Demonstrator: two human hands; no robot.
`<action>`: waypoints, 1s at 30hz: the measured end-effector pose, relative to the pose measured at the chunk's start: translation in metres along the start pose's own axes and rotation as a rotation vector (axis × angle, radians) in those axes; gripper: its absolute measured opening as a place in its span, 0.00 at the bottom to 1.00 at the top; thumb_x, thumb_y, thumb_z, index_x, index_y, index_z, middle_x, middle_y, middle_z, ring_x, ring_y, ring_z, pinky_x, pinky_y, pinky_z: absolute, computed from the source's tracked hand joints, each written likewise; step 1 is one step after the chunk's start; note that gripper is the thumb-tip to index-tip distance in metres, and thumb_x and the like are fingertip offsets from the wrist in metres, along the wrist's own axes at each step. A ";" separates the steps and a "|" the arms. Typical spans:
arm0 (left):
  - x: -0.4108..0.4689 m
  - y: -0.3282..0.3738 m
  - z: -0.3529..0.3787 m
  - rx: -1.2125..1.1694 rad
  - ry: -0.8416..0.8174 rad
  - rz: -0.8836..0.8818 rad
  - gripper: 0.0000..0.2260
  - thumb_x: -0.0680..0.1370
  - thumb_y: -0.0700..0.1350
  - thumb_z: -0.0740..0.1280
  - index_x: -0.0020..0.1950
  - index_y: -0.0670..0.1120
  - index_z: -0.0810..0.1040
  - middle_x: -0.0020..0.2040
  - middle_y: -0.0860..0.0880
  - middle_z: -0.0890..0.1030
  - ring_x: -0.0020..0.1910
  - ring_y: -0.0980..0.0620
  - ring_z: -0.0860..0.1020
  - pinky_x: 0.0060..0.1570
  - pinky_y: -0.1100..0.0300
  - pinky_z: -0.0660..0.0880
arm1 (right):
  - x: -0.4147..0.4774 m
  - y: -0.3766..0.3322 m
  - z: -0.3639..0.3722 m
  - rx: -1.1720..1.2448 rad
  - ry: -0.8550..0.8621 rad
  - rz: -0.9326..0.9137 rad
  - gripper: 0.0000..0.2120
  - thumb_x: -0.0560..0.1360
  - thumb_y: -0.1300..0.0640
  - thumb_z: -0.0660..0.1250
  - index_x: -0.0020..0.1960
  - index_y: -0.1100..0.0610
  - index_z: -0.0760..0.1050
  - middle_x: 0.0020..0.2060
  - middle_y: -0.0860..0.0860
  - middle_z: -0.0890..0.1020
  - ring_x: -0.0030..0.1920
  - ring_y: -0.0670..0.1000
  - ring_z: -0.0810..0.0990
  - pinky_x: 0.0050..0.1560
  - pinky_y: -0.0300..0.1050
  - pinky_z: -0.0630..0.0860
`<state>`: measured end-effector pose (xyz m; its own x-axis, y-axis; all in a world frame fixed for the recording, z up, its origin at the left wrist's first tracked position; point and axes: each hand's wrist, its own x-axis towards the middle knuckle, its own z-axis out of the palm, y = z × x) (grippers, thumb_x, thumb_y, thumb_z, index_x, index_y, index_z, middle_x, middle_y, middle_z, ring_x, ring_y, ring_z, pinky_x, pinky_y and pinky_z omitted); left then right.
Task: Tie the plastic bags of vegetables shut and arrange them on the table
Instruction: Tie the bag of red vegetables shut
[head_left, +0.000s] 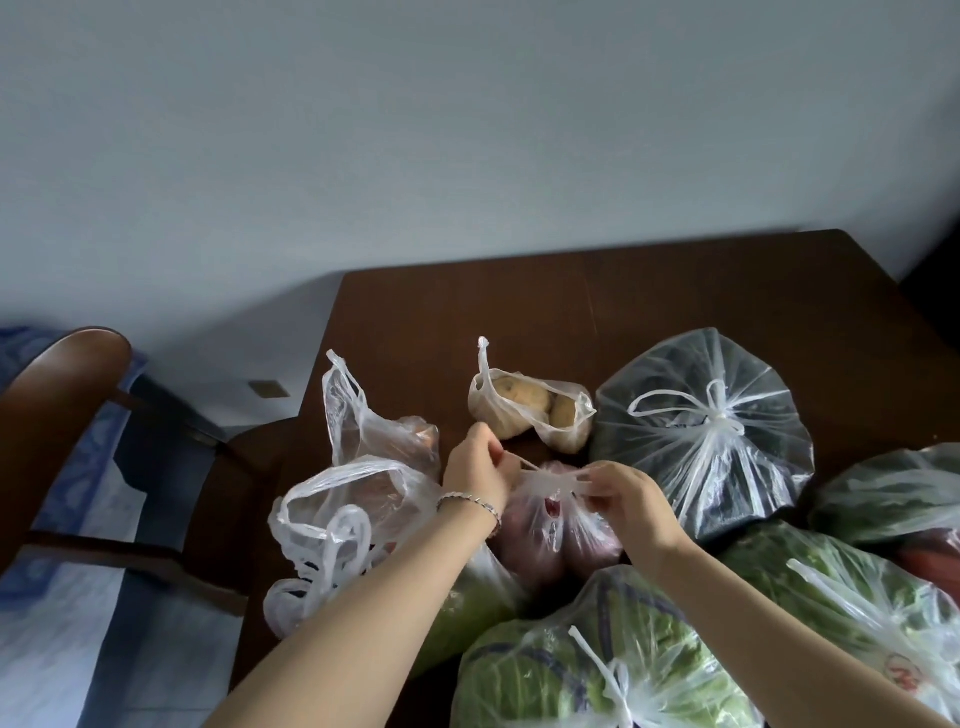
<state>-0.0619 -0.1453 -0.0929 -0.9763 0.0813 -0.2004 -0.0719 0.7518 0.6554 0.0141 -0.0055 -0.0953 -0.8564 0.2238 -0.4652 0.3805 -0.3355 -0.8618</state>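
My left hand (475, 470) is raised with its back toward me. The fingers are curled, and thumb and fingertips pinch one bag handle (521, 462), holding it taut out to the left. My right hand (626, 499) is just to its right and slightly nearer, fingers bent, pinching the other handle (569, 480). Both forearms are bare and come in from the near edge, angling toward each other as they reach away. A thin bracelet (470, 503) circles my left wrist.

Nothing here can be read as a word, brand or number. The only print is a red mark (903, 678) on the plastic bag of leafy greens (831, 597) at lower right, too blurred to make out.
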 end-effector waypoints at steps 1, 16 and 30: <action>0.003 -0.005 0.002 -0.013 0.028 -0.064 0.05 0.74 0.41 0.64 0.41 0.44 0.69 0.35 0.51 0.72 0.35 0.50 0.72 0.36 0.61 0.66 | 0.004 0.003 -0.001 0.038 0.003 0.035 0.07 0.64 0.61 0.63 0.28 0.60 0.71 0.22 0.50 0.68 0.29 0.48 0.63 0.31 0.40 0.59; 0.030 -0.051 0.019 -0.471 0.055 -0.517 0.08 0.78 0.41 0.60 0.43 0.39 0.73 0.29 0.45 0.78 0.19 0.55 0.77 0.28 0.58 0.79 | 0.027 0.020 -0.043 -0.745 0.225 0.113 0.21 0.72 0.59 0.66 0.24 0.56 0.62 0.20 0.49 0.63 0.24 0.48 0.63 0.25 0.41 0.59; -0.006 -0.026 0.012 -0.471 -0.645 -0.176 0.17 0.69 0.51 0.59 0.21 0.49 0.68 0.44 0.41 0.77 0.43 0.51 0.74 0.64 0.46 0.69 | 0.021 -0.005 0.009 0.088 -0.060 -0.001 0.07 0.75 0.61 0.65 0.38 0.57 0.78 0.35 0.56 0.77 0.36 0.50 0.75 0.41 0.38 0.73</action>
<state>-0.0516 -0.1575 -0.1168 -0.6442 0.4560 -0.6141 -0.4311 0.4467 0.7839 -0.0089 -0.0074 -0.0994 -0.8770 0.1696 -0.4495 0.3500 -0.4153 -0.8396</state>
